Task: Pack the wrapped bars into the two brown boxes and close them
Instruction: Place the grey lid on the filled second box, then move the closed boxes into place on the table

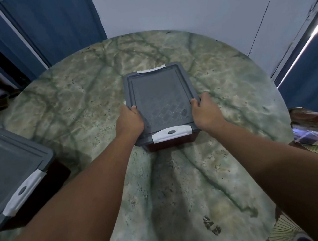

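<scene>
Centre of marbled worktop [83, 114]: brown box [169, 142], grey lid [161, 97] on, white latches [171, 133] down. Left hand [128, 122] and right hand [206, 111] gripping opposite lid edges. Second closed box [8, 172] at left edge. No legible writing.

I see a round green marble table [184, 188] carrying two lidded boxes (grey lids, white clasps), one central [161, 101], one at its left edge [9, 178].
</scene>
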Action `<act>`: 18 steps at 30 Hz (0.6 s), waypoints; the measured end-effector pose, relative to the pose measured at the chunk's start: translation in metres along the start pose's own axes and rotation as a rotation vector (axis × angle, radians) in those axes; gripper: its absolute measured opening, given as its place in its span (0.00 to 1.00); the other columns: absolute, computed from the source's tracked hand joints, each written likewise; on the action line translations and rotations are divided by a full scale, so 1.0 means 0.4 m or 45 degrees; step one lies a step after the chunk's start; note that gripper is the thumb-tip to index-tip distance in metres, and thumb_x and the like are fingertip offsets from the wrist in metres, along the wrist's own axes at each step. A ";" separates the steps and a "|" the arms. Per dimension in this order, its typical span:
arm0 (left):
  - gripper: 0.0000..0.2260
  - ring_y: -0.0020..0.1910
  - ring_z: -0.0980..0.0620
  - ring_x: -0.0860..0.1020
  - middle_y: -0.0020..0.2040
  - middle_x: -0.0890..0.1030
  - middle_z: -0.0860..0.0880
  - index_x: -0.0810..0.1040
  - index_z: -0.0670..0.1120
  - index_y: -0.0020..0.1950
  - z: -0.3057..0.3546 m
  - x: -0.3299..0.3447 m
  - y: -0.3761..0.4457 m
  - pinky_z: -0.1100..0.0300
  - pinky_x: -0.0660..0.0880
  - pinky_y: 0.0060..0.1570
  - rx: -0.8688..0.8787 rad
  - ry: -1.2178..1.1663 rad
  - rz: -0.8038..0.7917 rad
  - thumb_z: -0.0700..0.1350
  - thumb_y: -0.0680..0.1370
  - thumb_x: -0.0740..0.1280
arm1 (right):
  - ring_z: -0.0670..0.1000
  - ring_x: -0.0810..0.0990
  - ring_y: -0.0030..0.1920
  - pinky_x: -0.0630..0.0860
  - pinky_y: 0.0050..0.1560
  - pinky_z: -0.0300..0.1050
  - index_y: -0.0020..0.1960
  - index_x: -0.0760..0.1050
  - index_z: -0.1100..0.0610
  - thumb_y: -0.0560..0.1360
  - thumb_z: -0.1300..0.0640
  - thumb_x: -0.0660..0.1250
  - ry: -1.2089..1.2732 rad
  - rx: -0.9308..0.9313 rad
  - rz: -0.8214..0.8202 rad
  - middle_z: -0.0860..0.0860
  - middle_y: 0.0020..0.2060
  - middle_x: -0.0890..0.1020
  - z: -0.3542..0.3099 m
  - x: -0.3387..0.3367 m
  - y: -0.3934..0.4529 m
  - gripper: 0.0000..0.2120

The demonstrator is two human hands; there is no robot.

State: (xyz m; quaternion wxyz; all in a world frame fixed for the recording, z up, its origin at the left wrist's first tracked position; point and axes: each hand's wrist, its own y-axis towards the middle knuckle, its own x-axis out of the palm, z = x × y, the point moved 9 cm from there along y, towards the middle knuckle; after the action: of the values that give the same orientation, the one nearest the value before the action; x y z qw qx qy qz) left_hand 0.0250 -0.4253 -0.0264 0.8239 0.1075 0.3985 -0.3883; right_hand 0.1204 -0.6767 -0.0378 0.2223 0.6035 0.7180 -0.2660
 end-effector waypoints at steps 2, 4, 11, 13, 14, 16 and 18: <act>0.17 0.58 0.37 0.76 0.58 0.77 0.38 0.70 0.39 0.63 0.022 0.008 0.038 0.54 0.63 0.47 0.022 -0.003 0.005 0.51 0.87 0.52 | 0.61 0.79 0.53 0.76 0.56 0.58 0.61 0.67 0.58 0.86 0.47 0.53 -0.007 0.010 0.014 0.58 0.53 0.79 -0.007 0.001 0.034 0.15; 0.17 0.58 0.38 0.76 0.57 0.77 0.38 0.70 0.38 0.62 0.042 0.015 0.071 0.55 0.63 0.46 0.037 0.006 0.011 0.51 0.87 0.52 | 0.63 0.79 0.56 0.75 0.59 0.59 0.64 0.68 0.59 0.86 0.47 0.53 -0.002 0.027 0.019 0.60 0.56 0.79 -0.012 0.002 0.069 0.17; 0.17 0.56 0.39 0.76 0.61 0.77 0.38 0.69 0.39 0.64 0.097 0.040 0.184 0.55 0.63 0.47 0.031 0.034 0.038 0.51 0.87 0.53 | 0.59 0.76 0.51 0.69 0.49 0.50 0.62 0.67 0.59 0.86 0.47 0.54 0.010 0.052 0.041 0.56 0.52 0.76 -0.026 0.007 0.190 0.16; 0.17 0.59 0.38 0.77 0.62 0.77 0.38 0.69 0.39 0.66 0.112 0.049 0.216 0.55 0.63 0.47 0.038 0.020 0.041 0.50 0.87 0.53 | 0.60 0.77 0.53 0.70 0.50 0.50 0.62 0.68 0.59 0.86 0.48 0.54 0.018 0.040 0.055 0.57 0.52 0.76 -0.032 0.005 0.222 0.15; 0.17 0.58 0.40 0.77 0.62 0.77 0.38 0.70 0.39 0.66 0.118 0.054 0.229 0.56 0.63 0.47 0.043 -0.003 0.044 0.50 0.87 0.53 | 0.61 0.77 0.54 0.70 0.49 0.50 0.61 0.68 0.59 0.86 0.48 0.55 0.014 0.034 0.062 0.57 0.52 0.76 -0.035 0.003 0.235 0.15; 0.16 0.52 0.43 0.75 0.61 0.78 0.39 0.70 0.39 0.66 0.127 0.060 0.251 0.56 0.64 0.46 0.050 -0.029 0.049 0.49 0.86 0.53 | 0.62 0.78 0.54 0.70 0.50 0.51 0.61 0.68 0.60 0.86 0.48 0.55 0.002 0.035 0.072 0.57 0.50 0.76 -0.039 0.001 0.257 0.15; 0.16 0.54 0.42 0.76 0.61 0.78 0.39 0.70 0.39 0.66 0.128 0.064 0.260 0.56 0.64 0.46 0.048 -0.030 0.050 0.49 0.86 0.53 | 0.63 0.78 0.54 0.71 0.50 0.52 0.61 0.68 0.61 0.86 0.48 0.55 0.004 0.044 0.078 0.57 0.49 0.76 -0.039 0.002 0.264 0.15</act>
State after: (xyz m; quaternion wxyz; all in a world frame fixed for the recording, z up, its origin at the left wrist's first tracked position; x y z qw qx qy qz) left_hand 0.1397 -0.3943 -0.0254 0.8339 0.1264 0.3792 -0.3806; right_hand 0.2244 -0.6524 -0.0386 0.2186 0.6293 0.6949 -0.2706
